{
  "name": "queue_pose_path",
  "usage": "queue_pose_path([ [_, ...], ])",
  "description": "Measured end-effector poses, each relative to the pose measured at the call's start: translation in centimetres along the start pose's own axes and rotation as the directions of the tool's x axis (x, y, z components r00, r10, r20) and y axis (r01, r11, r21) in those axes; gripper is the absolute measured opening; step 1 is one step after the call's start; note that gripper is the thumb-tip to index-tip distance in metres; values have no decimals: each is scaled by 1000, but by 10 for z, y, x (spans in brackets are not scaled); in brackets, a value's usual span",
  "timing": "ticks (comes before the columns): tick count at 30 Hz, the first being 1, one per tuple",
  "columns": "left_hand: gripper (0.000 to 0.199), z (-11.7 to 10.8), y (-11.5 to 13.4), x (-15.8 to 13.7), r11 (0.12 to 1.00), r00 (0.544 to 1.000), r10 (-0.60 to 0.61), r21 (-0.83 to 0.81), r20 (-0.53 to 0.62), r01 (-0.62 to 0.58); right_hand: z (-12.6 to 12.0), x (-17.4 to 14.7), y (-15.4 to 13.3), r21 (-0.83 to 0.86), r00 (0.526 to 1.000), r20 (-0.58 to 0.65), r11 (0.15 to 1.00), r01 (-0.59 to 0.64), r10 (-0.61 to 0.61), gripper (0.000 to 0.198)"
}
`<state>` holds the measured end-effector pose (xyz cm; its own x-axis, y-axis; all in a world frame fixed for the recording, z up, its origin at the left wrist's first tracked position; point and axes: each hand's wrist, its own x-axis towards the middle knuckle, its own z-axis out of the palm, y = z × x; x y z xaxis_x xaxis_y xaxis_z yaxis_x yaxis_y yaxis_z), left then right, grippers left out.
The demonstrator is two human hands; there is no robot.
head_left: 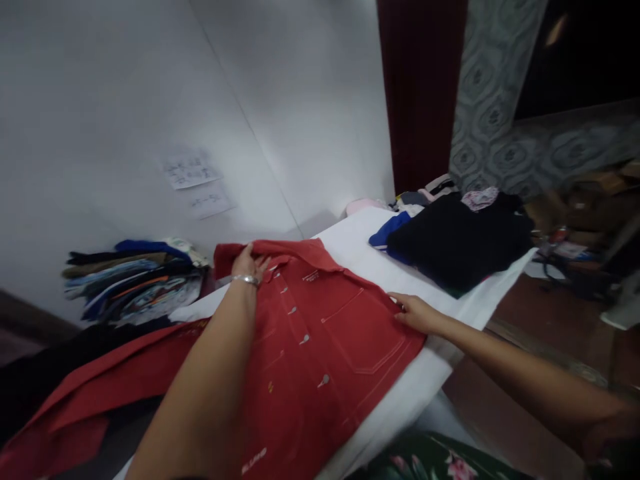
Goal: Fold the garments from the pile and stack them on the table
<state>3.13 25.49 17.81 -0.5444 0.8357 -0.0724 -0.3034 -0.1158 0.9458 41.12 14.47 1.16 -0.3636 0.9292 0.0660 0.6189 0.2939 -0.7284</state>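
Clearly, the red jacket lay spread on the white-covered bench, its buttoned front upward and its collar toward the wall. A large patch pocket was stitched on its front; whether anything was in it could not be told. One sleeve stretched away to the lower left, over dark cloth. The person's left hand, with a silvery bracelet at the wrist, rested at the collar, its fingers partly spread; whether they gripped the fabric could not be told. The right hand had its fingers closed on the jacket's side edge, beside the pocket, pinching the cloth.

Left of the collar, near the wall, stood a stack of folded clothes in blue, black, brown and pale tones. Across the bench, apart from the jacket, lay a broad black garment with a blue garment showing at its edge and a small floral cloth on top. Two sheets of paper with writing hung on the wall. Farther right, blurred brown boxes stood piled in shadow, their contents too indistinct to make out.
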Motion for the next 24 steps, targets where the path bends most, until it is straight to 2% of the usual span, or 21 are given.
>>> queue_pose_path([
  [3, 10, -2, 22, 13, 1000, 1000, 23, -3, -20, -23, -3, -2, -24, 16, 992, 30, 992, 124, -125, 64],
  [6, 10, -9, 39, 24, 995, 993, 99, -2, -62, -100, 2, -5, -52, 25, 961, 132, 970, 244, -245, 65],
  [9, 11, -16, 52, 31, 988, 981, 157, 19, -113, -155, 21, -5, -77, 33, 924, 238, 953, 301, -300, 68],
  [12, 11, -23, 59, 31, 984, 970, 173, 73, -173, -163, 46, 0, -94, 17, 887, 341, 946, 325, -311, 68],
  [16, 16, -36, 65, 27, 973, 940, 211, 149, -267, -176, 73, 5, -103, -34, 836, 455, 932, 360, -306, 63],
  [19, 21, -51, 70, 24, 967, 920, 240, 158, -309, -199, 85, 4, -100, -1, 799, 501, 923, 386, -333, 59],
  [24, 20, -82, 69, 21, 969, 894, 236, 166, -381, -185, 90, -1, -93, 65, 797, 517, 942, 328, -313, 44],
])
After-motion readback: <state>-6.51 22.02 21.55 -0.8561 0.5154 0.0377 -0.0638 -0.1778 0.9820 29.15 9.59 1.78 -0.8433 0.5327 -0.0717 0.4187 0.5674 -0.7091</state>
